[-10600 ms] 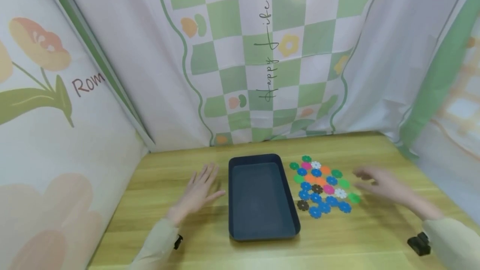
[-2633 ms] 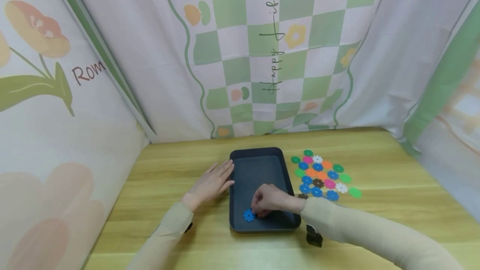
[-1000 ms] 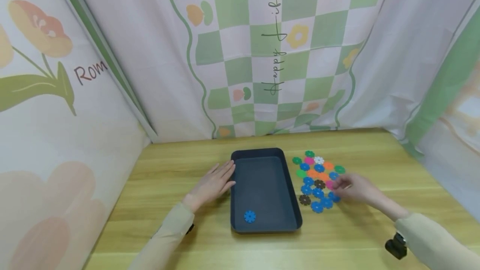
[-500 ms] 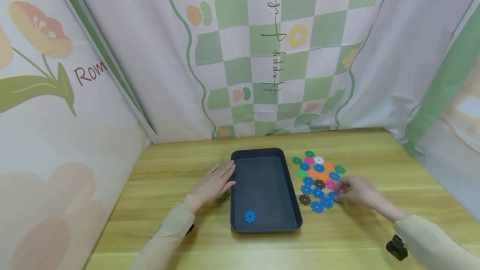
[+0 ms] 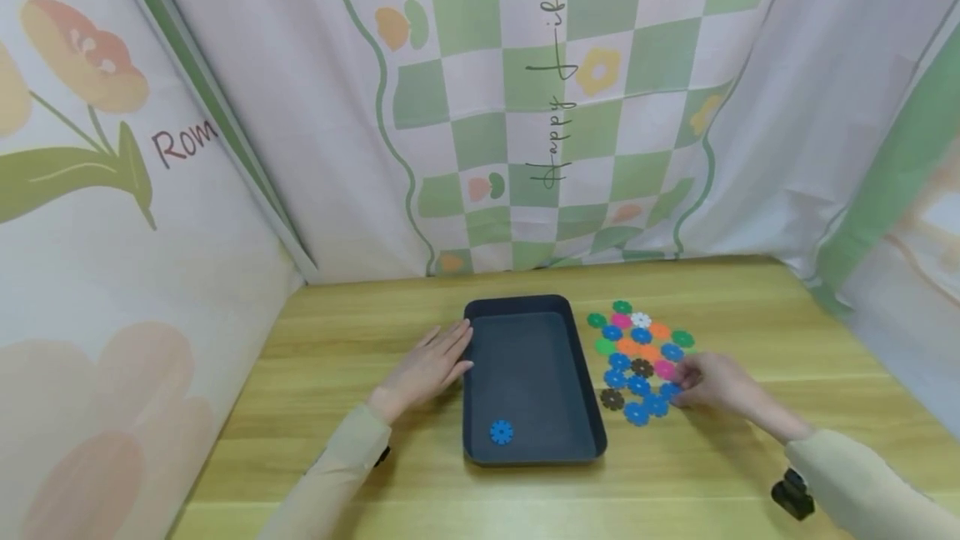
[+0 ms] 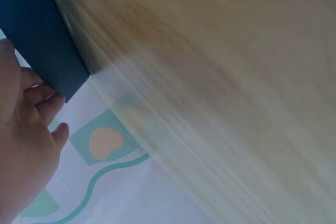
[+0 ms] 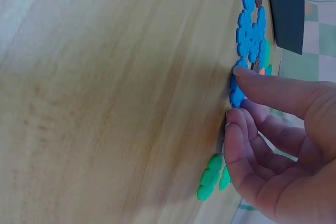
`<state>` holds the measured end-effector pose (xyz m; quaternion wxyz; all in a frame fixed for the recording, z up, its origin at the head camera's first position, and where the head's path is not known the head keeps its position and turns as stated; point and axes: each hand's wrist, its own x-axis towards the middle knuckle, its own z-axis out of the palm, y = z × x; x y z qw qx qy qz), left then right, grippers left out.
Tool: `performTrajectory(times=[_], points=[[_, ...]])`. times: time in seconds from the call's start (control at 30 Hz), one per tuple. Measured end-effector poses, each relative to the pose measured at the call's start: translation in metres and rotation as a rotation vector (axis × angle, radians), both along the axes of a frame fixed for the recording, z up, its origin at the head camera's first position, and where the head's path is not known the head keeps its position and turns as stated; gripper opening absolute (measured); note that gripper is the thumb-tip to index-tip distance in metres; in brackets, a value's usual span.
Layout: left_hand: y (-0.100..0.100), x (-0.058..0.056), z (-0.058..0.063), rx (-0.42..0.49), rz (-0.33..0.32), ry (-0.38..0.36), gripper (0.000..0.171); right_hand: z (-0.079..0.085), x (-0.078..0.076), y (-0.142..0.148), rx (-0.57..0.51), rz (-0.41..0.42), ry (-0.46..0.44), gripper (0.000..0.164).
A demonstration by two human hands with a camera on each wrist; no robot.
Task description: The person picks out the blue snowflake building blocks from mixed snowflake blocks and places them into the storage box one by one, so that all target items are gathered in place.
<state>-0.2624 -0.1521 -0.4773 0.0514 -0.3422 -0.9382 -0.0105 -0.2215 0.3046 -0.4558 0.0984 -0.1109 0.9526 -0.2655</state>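
A dark grey rectangular tray (image 5: 534, 373) lies on the table, with one blue snowflake-shaped plastic disc (image 5: 501, 432) near its front left corner. My left hand (image 5: 423, 369) rests against the tray's left side, fingers straight; its fingertips also show beside the tray wall (image 6: 39, 35) in the left wrist view. To the right of the tray, my right hand (image 5: 716, 383) bends over the edge of a spread of discs. Thumb and fingers pinch a blue disc (image 7: 237, 92) at the table, seen close in the right wrist view. The curled fingers partly cover that disc.
Several notched discs lie spread right of the tray: blue, brown (image 5: 612, 399), orange (image 5: 660, 330), pink (image 5: 621, 320), white (image 5: 641, 319) and green ones. Light green discs (image 7: 210, 177) lie beyond the right fingers. A patterned curtain (image 5: 558, 107) hangs behind the wooden table.
A blue disc now lies in the tray, which was bare at first. My right hand has moved from the tray back to the spread discs. The left hand has come to the tray's side.
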Motion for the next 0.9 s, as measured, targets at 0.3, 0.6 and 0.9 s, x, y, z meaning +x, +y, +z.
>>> performTrajectory(times=[0.3, 0.6, 0.9], points=[[0.000, -0.002, -0.002, -0.015, 0.003, 0.022, 0.060, -0.001, 0.001, 0.005, -0.020, 0.001, -0.005, 0.026], [0.000, -0.001, -0.001, -0.023, -0.008, 0.034, 0.060, 0.000, 0.001, 0.008, -0.022, 0.002, 0.007, 0.026], [0.000, -0.001, -0.001, -0.011, -0.003, 0.023, 0.060, 0.003, 0.002, 0.011, -0.029, 0.045, 0.031, 0.011]])
